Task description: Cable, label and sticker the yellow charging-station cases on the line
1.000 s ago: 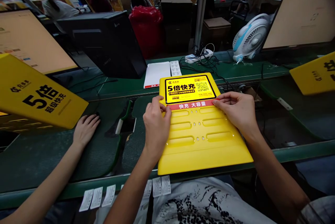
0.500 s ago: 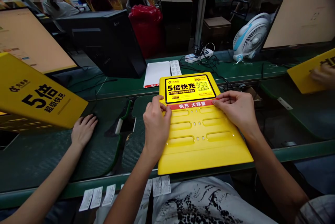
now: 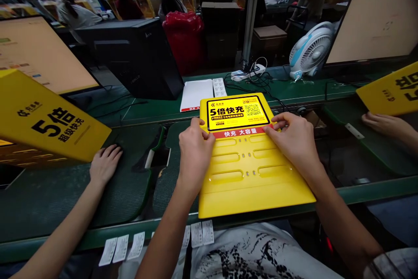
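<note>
A yellow plastic panel [image 3: 251, 174] with slot recesses lies on the green bench in front of me. Near its top it carries a black-framed yellow label [image 3: 237, 112] and, below that, a red strip sticker [image 3: 240, 132] with white characters. My left hand [image 3: 195, 150] pinches the strip's left end, fingers curled. My right hand [image 3: 292, 142] presses the strip's right end with bent fingers.
A co-worker's hand [image 3: 104, 163] rests on the green mat [image 3: 65, 196] to the left, beneath another yellow panel [image 3: 48, 118]. Another person's hand [image 3: 382, 123] and a further yellow panel [image 3: 392, 89] are at the right. Monitors, a computer tower [image 3: 137, 55], a fan [image 3: 310, 48] and small labels [image 3: 122, 246] surround.
My right hand has slid a little left and up along the red strip. At the right, the other person's hand now lies below their yellow panel.
</note>
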### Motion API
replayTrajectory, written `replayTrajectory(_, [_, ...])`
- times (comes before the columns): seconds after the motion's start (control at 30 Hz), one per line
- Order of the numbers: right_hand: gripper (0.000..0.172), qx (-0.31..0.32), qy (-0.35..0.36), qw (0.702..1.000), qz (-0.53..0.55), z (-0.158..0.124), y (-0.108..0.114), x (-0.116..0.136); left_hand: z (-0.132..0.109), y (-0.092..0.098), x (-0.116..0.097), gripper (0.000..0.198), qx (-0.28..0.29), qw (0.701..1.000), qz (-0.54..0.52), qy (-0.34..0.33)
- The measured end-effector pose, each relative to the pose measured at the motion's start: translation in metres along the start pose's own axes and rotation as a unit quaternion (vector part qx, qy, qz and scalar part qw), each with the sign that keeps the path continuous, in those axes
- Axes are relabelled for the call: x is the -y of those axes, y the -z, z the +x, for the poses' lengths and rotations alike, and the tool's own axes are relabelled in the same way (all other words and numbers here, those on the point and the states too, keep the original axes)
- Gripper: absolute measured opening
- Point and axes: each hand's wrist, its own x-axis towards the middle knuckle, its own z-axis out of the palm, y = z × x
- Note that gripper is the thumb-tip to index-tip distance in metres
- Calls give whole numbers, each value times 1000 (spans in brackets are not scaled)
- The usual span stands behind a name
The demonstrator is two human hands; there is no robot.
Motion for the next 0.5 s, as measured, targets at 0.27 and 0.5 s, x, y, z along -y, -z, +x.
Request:
replayTrajectory(0.27, [28, -1, 43, 997, -57, -6, -1, -3, 12, 14, 14, 32, 0, 998, 52, 16])
replayTrajectory(0.5, [59, 86, 239, 958, -134, -18, 6, 2, -16, 5, 11, 36, 42, 971, 32, -231])
